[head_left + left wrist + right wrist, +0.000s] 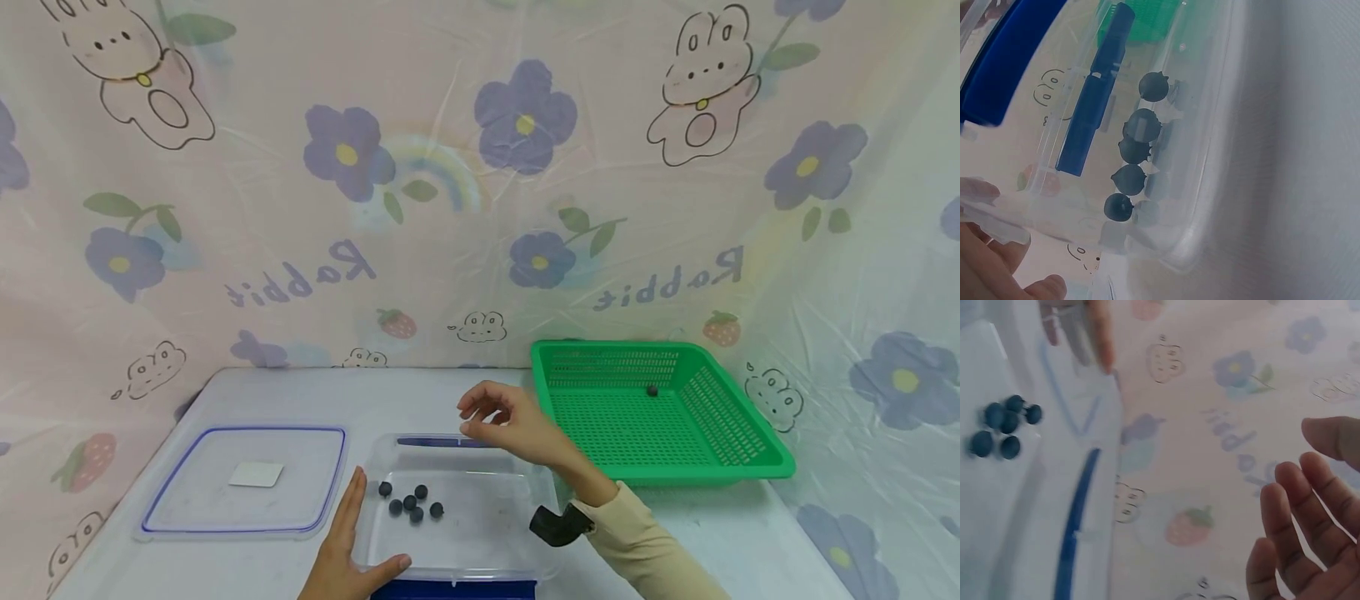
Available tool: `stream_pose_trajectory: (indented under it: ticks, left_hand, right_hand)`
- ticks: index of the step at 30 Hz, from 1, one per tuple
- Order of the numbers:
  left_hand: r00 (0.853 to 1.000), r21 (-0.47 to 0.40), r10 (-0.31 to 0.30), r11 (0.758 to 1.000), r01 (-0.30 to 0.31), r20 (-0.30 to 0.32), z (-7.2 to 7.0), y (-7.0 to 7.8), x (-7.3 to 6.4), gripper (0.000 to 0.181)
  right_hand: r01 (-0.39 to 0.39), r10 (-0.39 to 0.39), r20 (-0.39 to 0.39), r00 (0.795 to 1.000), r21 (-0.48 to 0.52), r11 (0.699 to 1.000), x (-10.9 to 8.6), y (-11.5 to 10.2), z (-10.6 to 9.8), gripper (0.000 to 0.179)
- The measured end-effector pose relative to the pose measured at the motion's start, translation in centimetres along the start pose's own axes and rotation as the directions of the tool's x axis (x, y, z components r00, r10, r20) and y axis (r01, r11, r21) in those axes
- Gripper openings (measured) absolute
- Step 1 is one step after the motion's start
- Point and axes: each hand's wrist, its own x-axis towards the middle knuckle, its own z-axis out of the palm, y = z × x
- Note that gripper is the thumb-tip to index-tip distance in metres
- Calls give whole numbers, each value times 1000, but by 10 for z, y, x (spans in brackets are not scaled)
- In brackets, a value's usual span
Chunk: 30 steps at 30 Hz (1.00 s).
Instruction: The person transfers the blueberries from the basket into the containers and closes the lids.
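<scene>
Several blueberries (pixel 409 502) lie clustered in the left half of a clear plastic container (pixel 495 525). Through the container's wall they also show as dark round berries (pixel 1133 150) in the left wrist view. My left hand (pixel 341 546) rests along the container's left side, fingers straight and thumb spread over the near-left corner. Above the far rim hovers my right hand (pixel 513 421), its fingers loosely bent. Nothing shows between those fingers in the right wrist view, where the right hand (pixel 1310 531) is apart from the container.
A green basket (pixel 720 477) stands at the back right, with one blueberry (pixel 652 390) inside. To the left lies a clear lid (pixel 187 500) with a blue seal, a white rectangle (pixel 257 474) showing on it. Blue latches (pixel 453 590) line the container's near and far sides.
</scene>
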Motion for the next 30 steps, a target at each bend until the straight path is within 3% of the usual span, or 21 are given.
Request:
stream_pose_trajectory:
  ticks: [5, 9, 13, 16, 18, 20, 24, 27, 30]
  left_hand:
    - [1000, -26, 17, 1000, -17, -19, 0, 1, -2, 106]
    - [1000, -2, 12, 1000, -13, -6, 0, 1, -1, 107]
    - [1000, 3, -3, 1000, 3, 16, -1, 0, 0, 108]
    - [1000, -14, -14, 1000, 15, 27, -1, 1, 0, 108]
    - [999, -24, -17, 1000, 18, 26, -1, 1, 0, 108]
    - [999, -28, -20, 999, 21, 28, -2, 1, 0, 108]
    - [999, -30, -33, 999, 34, 38, -2, 1, 0, 108]
    - [998, -31, -39, 999, 41, 44, -3, 3, -1, 108]
    - [998, -32, -38, 999, 39, 41, -2, 3, -1, 107]
  right_hand:
    - [-18, 20, -84, 996, 28, 999, -7, -16, -19, 18]
    - [9, 5, -172, 985, 80, 997, -9, -1, -35, 20]
    - [46, -8, -274, 962, 130, 991, -12, 13, -52, 21]
    - [70, -4, -365, 931, 167, 984, -15, 12, -66, 22]
    - [104, -8, -439, 899, 196, 975, -17, 12, -75, 22]
    - [139, 0, -521, 853, 227, 964, -19, 11, -84, 22]
    - [231, 20, -687, 727, 271, 934, -21, 10, -100, 21]
    - [266, 58, -766, 640, 292, 919, -22, 11, -111, 21]
    - [261, 120, -810, 574, 320, 911, -24, 14, -121, 22]
